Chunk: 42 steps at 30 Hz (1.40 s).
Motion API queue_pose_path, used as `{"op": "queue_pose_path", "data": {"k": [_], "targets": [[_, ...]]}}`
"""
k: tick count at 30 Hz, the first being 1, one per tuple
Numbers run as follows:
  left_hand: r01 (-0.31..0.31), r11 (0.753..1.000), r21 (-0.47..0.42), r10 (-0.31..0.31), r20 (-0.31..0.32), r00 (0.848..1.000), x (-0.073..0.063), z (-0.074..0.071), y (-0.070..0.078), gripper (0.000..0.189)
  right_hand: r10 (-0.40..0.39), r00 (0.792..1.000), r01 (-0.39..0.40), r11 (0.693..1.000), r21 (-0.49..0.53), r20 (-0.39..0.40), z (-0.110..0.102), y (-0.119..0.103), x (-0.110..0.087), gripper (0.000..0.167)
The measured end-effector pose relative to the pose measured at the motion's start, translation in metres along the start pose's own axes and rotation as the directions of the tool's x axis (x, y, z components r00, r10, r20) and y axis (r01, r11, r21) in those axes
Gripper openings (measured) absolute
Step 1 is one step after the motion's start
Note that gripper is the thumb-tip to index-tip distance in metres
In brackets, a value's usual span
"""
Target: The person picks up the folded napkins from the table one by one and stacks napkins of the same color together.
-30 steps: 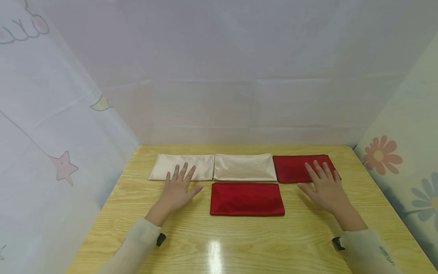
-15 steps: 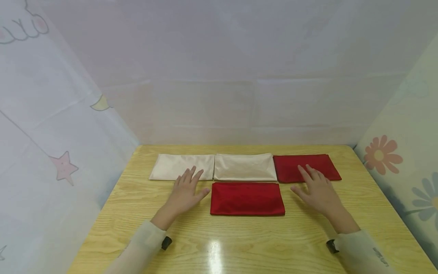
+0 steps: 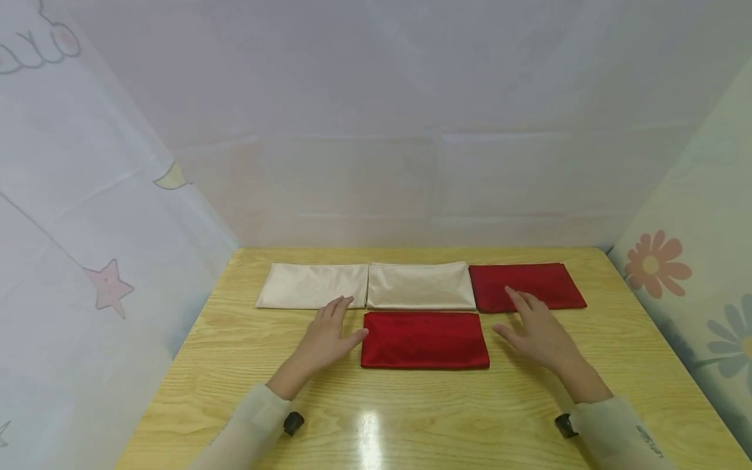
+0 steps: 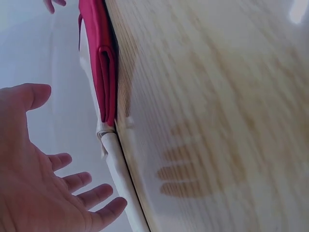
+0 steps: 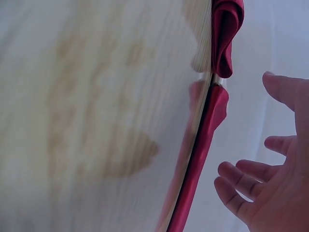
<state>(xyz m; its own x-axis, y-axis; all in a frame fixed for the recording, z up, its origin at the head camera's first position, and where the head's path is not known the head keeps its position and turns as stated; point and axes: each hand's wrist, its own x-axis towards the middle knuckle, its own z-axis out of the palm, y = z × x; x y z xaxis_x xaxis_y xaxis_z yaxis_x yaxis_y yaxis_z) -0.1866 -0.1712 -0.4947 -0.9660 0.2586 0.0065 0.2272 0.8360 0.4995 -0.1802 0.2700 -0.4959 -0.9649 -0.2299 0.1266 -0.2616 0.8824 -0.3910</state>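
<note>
A folded red satin cloth (image 3: 425,341) lies nearest the person, in front of a row of folded cloths. That row runs from a pale cream cloth (image 3: 311,285) on the left, through a beige cloth (image 3: 421,287), to a second red cloth (image 3: 531,287) on the right. My left hand (image 3: 326,336) hovers by the front red cloth's left edge, thumb at its corner and fingers spread. On the other side my right hand (image 3: 540,334) hangs over the wood, its fingertips overlapping the right red cloth in the head view. Both palms hold nothing; the wrist views show relaxed fingers.
The cloths lie on a light wooden table (image 3: 411,418) with a glossy top. Pale fabric hangings (image 3: 399,163) enclose the back and both sides. Black straps (image 3: 294,423) show at both sleeve cuffs.
Both hands have moved inward toward the front red cloth, left hand rightward and right hand leftward, with their fingers drawn closer together. The cloths stay where they were.
</note>
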Motion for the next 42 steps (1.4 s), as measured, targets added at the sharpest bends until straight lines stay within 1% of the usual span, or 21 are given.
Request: {"op": "queue_pose_path", "data": {"k": [4,8,12,16,20,23,25,27,30,32,34,36,38,39,42], "targets": [[0.01,0.998,-0.058,-0.01,0.005,1.0,0.0,0.002,0.002,0.085,0.016,1.0,-0.017,0.999,0.051,0.02,0.004,-0.002,-0.001,0.089],[0.023,0.991,-0.131,-0.022,0.01,1.0,0.0,0.004,0.004,0.084,0.016,0.999,-0.021,0.992,0.121,0.038,0.005,-0.004,-0.001,0.087],[0.047,0.978,-0.202,-0.041,0.033,0.999,0.0,0.005,0.005,0.085,0.015,0.998,-0.024,0.983,0.181,0.054,0.007,-0.005,0.0,0.086],[0.081,0.958,-0.274,-0.065,0.067,0.996,0.001,0.007,0.005,0.087,0.019,0.997,-0.037,0.97,0.242,0.075,0.01,-0.004,0.001,0.081],[0.111,0.932,-0.344,-0.082,0.098,0.992,0.004,0.008,0.004,0.09,0.033,0.994,-0.066,0.944,0.323,0.107,0.013,-0.002,0.001,0.074],[0.123,0.911,-0.394,-0.083,0.117,0.99,0.005,0.009,0.002,0.091,0.039,0.988,-0.096,0.911,0.402,0.148,0.015,-0.001,0.001,0.068],[0.123,0.9,-0.418,-0.076,0.127,0.989,0.006,0.009,0.001,0.09,0.042,0.982,-0.123,0.883,0.453,0.185,0.016,-0.001,0.002,0.066],[0.132,0.884,-0.449,-0.072,0.146,0.987,0.006,0.01,0.001,0.09,0.045,0.974,-0.153,0.854,0.496,0.224,0.017,-0.001,0.002,0.065],[0.144,0.863,-0.483,-0.067,0.174,0.982,0.006,0.011,0.0,0.088,0.048,0.963,-0.189,0.821,0.539,0.264,0.018,-0.002,0.003,0.066],[0.159,0.849,-0.504,-0.071,0.19,0.979,0.006,0.012,0.001,0.086,0.035,0.96,-0.191,0.806,0.56,0.276,0.019,-0.002,0.003,0.067],[0.167,0.843,-0.511,-0.075,0.195,0.978,0.006,0.012,0.001,0.084,0.02,0.958,-0.193,0.784,0.59,0.287,0.019,-0.004,0.003,0.069],[0.17,0.843,-0.511,-0.075,0.2,0.977,0.006,0.013,0.001,0.083,-0.002,0.954,-0.192,0.763,0.618,0.3,0.019,-0.005,0.004,0.071],[0.171,0.843,-0.509,-0.072,0.209,0.975,0.006,0.013,0.002,0.082,-0.011,0.949,-0.202,0.749,0.631,0.316,0.02,-0.007,0.005,0.072],[0.167,0.845,-0.507,-0.065,0.213,0.975,0.007,0.014,0.002,0.082,-0.006,0.946,-0.211,0.747,0.631,0.325,0.02,-0.009,0.006,0.072],[0.163,0.843,-0.513,-0.053,0.222,0.974,0.007,0.015,0.001,0.082,0.014,0.939,-0.236,0.755,0.612,0.344,0.023,-0.01,0.008,0.072]]}}
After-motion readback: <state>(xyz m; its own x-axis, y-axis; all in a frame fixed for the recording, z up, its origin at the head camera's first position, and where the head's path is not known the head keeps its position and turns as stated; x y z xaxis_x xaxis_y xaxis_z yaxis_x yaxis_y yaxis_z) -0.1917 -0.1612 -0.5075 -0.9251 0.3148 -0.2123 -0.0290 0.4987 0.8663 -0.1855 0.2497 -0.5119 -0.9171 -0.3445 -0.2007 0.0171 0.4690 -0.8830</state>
